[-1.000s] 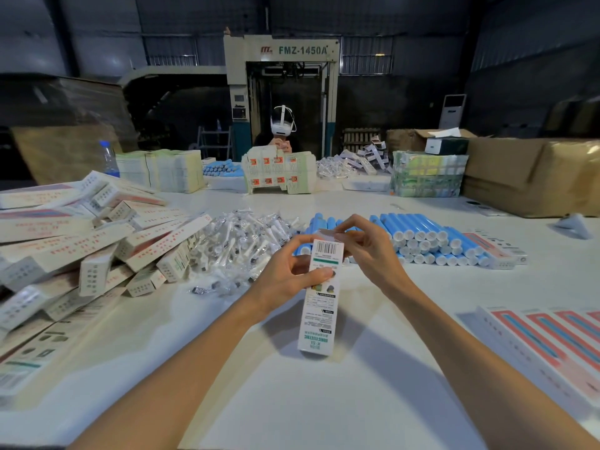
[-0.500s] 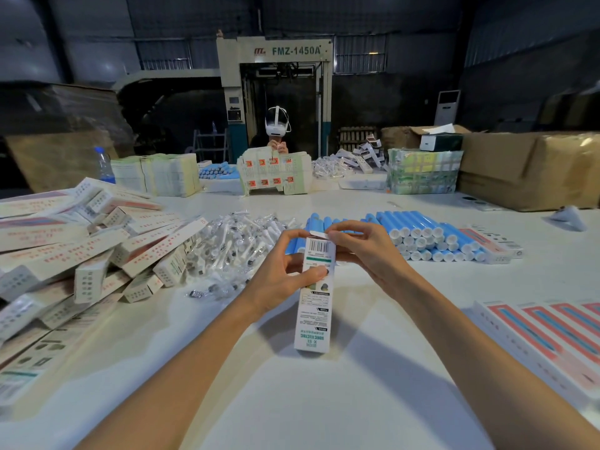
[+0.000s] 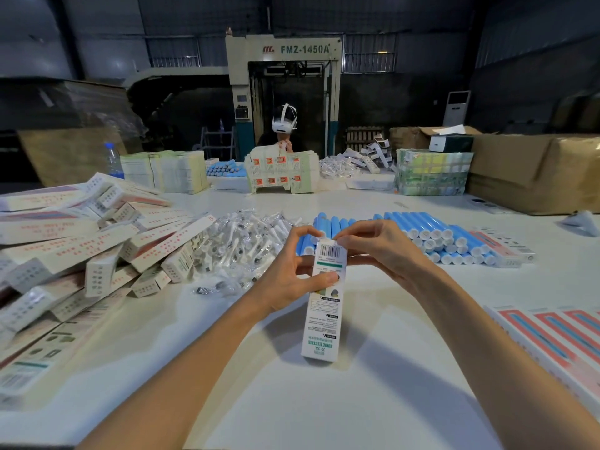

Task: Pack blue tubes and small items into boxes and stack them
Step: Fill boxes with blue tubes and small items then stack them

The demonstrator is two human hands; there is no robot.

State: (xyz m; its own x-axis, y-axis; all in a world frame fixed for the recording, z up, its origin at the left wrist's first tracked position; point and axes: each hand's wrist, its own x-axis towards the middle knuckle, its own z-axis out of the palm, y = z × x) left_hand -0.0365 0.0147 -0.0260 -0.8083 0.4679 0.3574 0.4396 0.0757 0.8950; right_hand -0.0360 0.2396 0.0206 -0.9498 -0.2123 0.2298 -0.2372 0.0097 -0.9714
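white box [image 3: 324, 297] stands upright on the bench [image 3: 373, 401], centre, printed side toward camera. left hand [image 3: 292, 274] grips its upper part, thumb pressed on the front face. right hand [image 3: 376, 248] pinches the top flap with curled fingertips. blue tubes [image 3: 428, 232] lie stacked just behind the hands. wrapped small items [image 3: 240, 251] heaped to the left of them. pile of packed boxes [image 3: 81, 254] at far left.

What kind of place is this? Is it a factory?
Most likely a packing workshop or warehouse. A big machine stands at the back, the long table holds a heap of boxes and rows of blue tubes, and another person works across the table.
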